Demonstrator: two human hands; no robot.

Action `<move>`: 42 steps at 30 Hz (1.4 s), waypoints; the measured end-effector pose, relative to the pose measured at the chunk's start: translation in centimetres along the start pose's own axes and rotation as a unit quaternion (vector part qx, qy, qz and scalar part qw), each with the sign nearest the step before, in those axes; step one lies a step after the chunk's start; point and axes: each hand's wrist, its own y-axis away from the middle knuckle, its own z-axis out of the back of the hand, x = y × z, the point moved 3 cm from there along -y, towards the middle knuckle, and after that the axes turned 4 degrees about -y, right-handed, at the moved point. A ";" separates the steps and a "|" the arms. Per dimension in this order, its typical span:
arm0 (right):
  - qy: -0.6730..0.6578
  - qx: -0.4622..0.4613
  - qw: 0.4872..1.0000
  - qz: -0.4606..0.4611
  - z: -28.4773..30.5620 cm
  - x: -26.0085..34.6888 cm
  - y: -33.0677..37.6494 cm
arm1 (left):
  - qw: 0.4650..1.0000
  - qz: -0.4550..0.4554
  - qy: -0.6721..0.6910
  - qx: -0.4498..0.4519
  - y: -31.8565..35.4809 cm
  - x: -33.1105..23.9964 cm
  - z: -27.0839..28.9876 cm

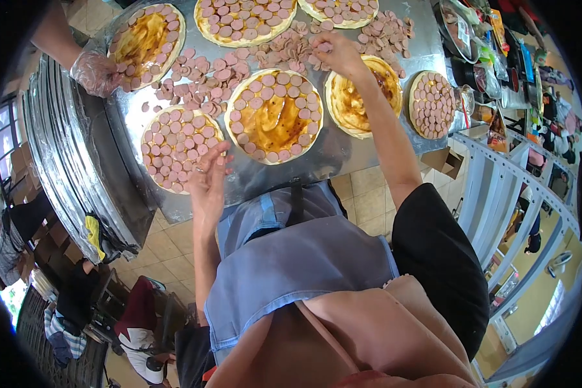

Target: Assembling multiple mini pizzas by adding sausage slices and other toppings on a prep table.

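Observation:
My right hand [344, 57] reaches over the loose sausage slices [284, 50] heaped across the metal table, its fingertips closed on a pink sausage slice [324, 46]. Under that forearm lies a pizza base [352, 107] with sauce and no slices showing. Bent fingers close together on my left hand [211, 173], beside the right edge of a pizza covered in slices [174, 145]; what they pinch, if anything, is too small to name. Between my hands sits another pizza [275, 123], ringed with slices around a bare, sauced middle.
At the far left, a co-worker's gloved hand [96, 72] touches a partly covered pizza [147, 42]. More topped pizzas [246, 19] lie along the far side, and one [431, 107] at the right. A stack of trays [71, 149] stands left; a metal rack [517, 168] stands right.

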 end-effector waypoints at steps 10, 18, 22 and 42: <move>-0.438 0.016 0.880 -0.183 3.1 -1.5 1.3 | 0.961 0.101 0.216 0.137 -4.4 -0.9 -5.2; -0.366 0.102 0.920 -0.096 5.1 9.3 7.1 | 0.883 0.199 0.365 0.220 -10.6 -2.6 -12.5; -0.162 0.051 0.983 0.072 2.2 13.5 11.2 | 0.841 0.219 0.410 0.278 -10.8 -2.4 -12.9; -0.335 0.047 0.940 -0.044 -5.2 18.1 17.0 | 0.820 0.251 0.447 0.253 -3.8 2.4 -3.1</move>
